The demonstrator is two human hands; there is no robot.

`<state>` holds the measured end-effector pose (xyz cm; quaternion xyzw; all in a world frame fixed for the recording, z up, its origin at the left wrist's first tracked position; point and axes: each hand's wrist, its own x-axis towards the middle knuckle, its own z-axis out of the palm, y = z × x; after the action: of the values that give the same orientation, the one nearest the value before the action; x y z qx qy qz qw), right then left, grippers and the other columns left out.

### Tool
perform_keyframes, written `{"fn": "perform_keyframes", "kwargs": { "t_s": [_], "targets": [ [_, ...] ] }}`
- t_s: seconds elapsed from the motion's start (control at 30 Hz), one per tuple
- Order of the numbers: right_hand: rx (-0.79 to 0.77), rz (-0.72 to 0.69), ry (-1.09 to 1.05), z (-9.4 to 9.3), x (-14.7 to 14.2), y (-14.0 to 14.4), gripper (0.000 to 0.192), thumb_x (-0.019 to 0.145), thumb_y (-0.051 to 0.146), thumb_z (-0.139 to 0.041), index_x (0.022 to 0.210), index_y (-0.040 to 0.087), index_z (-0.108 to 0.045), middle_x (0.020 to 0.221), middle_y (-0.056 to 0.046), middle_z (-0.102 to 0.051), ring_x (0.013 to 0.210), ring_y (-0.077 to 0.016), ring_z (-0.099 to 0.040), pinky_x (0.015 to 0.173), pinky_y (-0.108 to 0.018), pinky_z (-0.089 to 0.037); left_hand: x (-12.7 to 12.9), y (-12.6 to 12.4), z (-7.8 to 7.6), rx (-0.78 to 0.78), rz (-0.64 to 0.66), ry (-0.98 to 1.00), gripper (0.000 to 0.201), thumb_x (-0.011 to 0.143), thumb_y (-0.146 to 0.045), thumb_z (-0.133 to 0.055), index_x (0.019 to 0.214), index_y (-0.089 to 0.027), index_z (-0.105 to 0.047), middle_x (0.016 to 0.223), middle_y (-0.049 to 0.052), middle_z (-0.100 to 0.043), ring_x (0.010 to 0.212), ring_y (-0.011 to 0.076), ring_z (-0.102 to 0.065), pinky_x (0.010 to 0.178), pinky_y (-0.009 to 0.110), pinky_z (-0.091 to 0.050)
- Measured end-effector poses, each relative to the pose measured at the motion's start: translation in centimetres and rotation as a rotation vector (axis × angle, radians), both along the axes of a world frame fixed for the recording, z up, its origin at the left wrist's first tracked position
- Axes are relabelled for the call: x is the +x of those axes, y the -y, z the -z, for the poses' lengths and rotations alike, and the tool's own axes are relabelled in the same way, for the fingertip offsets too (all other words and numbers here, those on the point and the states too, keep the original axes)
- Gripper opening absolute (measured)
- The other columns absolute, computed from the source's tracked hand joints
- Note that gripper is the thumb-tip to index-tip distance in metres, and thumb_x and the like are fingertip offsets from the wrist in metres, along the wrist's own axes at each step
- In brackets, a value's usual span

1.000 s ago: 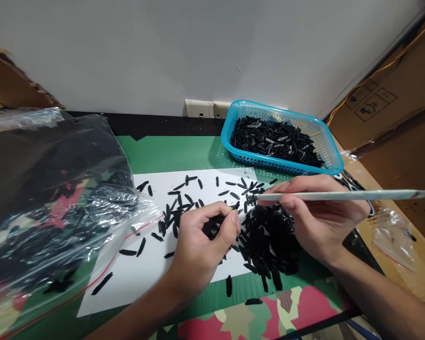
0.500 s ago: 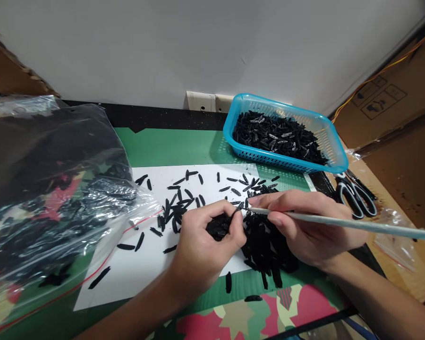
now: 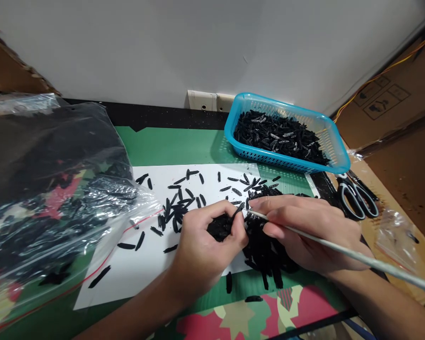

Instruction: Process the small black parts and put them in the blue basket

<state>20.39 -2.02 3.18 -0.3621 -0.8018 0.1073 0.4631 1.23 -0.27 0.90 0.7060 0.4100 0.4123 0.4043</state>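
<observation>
Between thumb and index finger, my left hand (image 3: 212, 236) pinches a small black strip (image 3: 238, 208). My right hand (image 3: 311, 231) is closed around a long, thin, pale stick (image 3: 354, 255), its tip close to the strip; whether they touch I cannot tell. A dense heap of black strips (image 3: 265, 250) lies beneath and between my hands, partly hidden by them. More loose strips (image 3: 177, 208) are scattered over a white sheet of paper (image 3: 127, 278) to the left.
A blue plastic basket (image 3: 286, 163) full of black pieces stands at the back right. Scissors (image 3: 357, 196) lie to its right, near a small clear bag (image 3: 396, 236). A large clear zip bag (image 3: 56, 189) covers the left side. Cardboard boxes (image 3: 403, 113) stand at right.
The stick has tilted, its far end dropping lower at the right, and my right hand has turned with it. My left hand stays almost in place, still pinching the strip.
</observation>
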Motion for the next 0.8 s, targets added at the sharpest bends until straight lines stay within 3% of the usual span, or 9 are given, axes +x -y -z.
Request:
{"fn": "perform_keyframes", "kwargs": {
  "t_s": [0.2,0.3,0.37,0.47,0.53,0.7,0.8],
  "targets": [
    [-0.137,0.045,0.032,-0.4,-0.3,0.3,0.009,0.100,0.021,-0.068,0.092,0.022,-0.072,0.082,-0.004,-0.080,0.072,-0.0185,-0.079,0.067,-0.026,-0.065,-0.2,0.0,0.3,0.048,-0.001,-0.057,0.024,0.089,-0.013,-0.061,0.066,-0.017,-0.057,0.058,-0.007,-0.046,0.053,0.0055,-0.040,0.051,0.016,-0.035],
    [-0.221,0.141,-0.185,0.1,-0.6,0.2,0.005,0.096,0.019,-0.073,0.093,0.022,-0.072,0.083,-0.004,-0.078,0.071,-0.0180,-0.076,0.066,-0.028,-0.063,-0.3,0.2,0.2,0.054,0.002,-0.082,0.024,0.090,-0.012,-0.060,0.066,-0.017,-0.058,0.057,-0.007,-0.047,0.052,0.0054,-0.040,0.051,0.017,-0.035],
    [-0.378,0.170,-0.382,0.4,-0.8,-0.3,0.007,0.096,0.022,-0.074,0.090,0.022,-0.071,0.080,-0.002,-0.075,0.066,-0.0172,-0.075,0.062,-0.028,-0.063,-0.3,0.3,0.1,0.048,0.025,-0.085,0.025,0.091,-0.012,-0.058,0.066,-0.017,-0.059,0.057,-0.007,-0.050,0.052,0.0054,-0.043,0.052,0.017,-0.037],
    [-0.723,0.065,-0.684,0.7,-0.6,-1.3,0.014,0.097,0.032,-0.075,0.089,0.021,-0.070,0.070,0.001,-0.071,0.057,-0.0167,-0.075,0.054,-0.027,-0.063,-0.2,0.3,0.2,0.047,0.051,-0.068,0.023,0.090,-0.012,-0.058,0.068,-0.018,-0.060,0.058,-0.007,-0.054,0.051,0.0056,-0.048,0.052,0.017,-0.040],
    [-0.849,-0.003,-0.843,0.7,-0.2,-2.0,0.019,0.096,0.036,-0.076,0.089,0.021,-0.068,0.068,0.002,-0.071,0.056,-0.0164,-0.075,0.055,-0.025,-0.064,-0.1,0.3,0.4,0.045,0.040,-0.059,0.022,0.090,-0.013,-0.059,0.068,-0.018,-0.060,0.057,-0.007,-0.054,0.051,0.0057,-0.048,0.052,0.017,-0.040],
    [-0.966,-0.066,-0.964,0.3,0.3,-2.4,0.026,0.096,0.039,-0.075,0.083,0.019,-0.065,0.066,0.003,-0.073,0.052,-0.0134,-0.074,0.052,-0.021,-0.062,-0.3,0.2,0.6,0.005,0.039,-0.034,0.025,0.090,-0.014,-0.058,0.066,-0.018,-0.059,0.057,-0.006,-0.056,0.051,0.0066,-0.049,0.052,0.018,-0.041],
    [-0.934,-0.081,-0.937,0.3,0.0,-2.1,0.021,0.098,0.036,-0.074,0.086,0.020,-0.067,0.067,0.002,-0.074,0.053,-0.0144,-0.074,0.053,-0.022,-0.064,-0.3,0.3,0.3,0.004,0.031,-0.023,0.024,0.088,-0.013,-0.057,0.065,-0.018,-0.059,0.056,-0.005,-0.056,0.050,0.0068,-0.049,0.051,0.019,-0.040]
  ]
}}
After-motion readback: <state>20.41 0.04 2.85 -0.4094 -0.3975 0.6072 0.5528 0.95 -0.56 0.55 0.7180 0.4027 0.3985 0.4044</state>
